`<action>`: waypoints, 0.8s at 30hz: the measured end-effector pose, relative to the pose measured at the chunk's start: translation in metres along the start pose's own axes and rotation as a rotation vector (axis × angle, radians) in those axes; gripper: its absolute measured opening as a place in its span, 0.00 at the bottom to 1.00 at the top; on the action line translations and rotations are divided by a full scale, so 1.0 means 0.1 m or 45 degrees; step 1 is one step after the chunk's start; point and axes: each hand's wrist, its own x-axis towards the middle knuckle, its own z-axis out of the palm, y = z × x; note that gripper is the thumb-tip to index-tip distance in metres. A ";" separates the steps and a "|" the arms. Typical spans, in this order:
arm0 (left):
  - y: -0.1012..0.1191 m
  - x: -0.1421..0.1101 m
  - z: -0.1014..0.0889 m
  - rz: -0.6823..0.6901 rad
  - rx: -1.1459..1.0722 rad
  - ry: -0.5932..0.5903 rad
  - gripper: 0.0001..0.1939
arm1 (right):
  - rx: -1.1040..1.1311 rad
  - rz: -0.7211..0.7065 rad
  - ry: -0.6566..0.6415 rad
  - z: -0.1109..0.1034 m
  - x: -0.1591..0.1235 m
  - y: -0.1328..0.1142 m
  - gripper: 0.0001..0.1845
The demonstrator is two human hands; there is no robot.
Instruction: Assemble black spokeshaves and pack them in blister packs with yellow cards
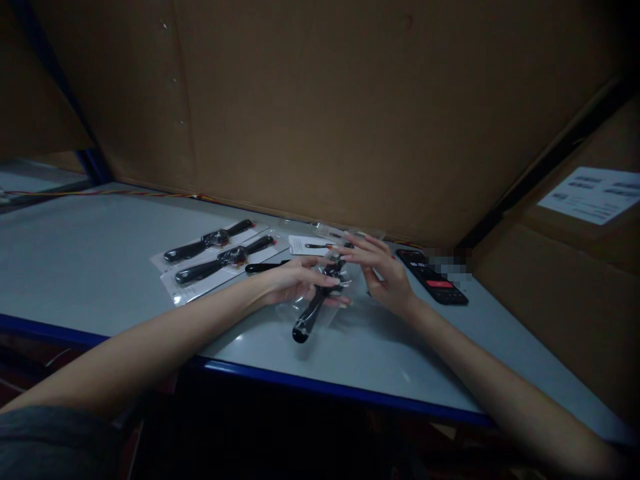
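two hands [297,281] [383,277], one bagged tool [309,318], two more [209,241] [225,260]

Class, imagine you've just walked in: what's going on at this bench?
A person is handling a black-handled tool in a clear plastic bag on a pale grey, blue-edged table. The left hand grips it while the right hand reaches its upper end. To the left lie two similar black tools in clear plastic packs and a white printed card; a black smartphone with a lit screen lies to the right.
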 end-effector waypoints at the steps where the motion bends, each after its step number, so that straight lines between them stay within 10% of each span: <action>1: -0.01 0.00 0.00 0.026 0.024 0.031 0.26 | 0.030 0.023 0.025 0.00 0.00 0.00 0.27; 14: 0.08 0.00 0.04 0.041 -0.021 0.226 0.18 | 0.522 0.590 -0.082 0.02 -0.01 -0.14 0.18; 21: 0.21 -0.04 0.14 0.301 0.150 0.322 0.16 | 0.680 0.973 0.358 -0.01 0.04 -0.07 0.18; 24: 0.30 -0.09 0.22 0.441 0.336 0.382 0.20 | 1.039 1.073 0.104 0.02 0.09 -0.14 0.27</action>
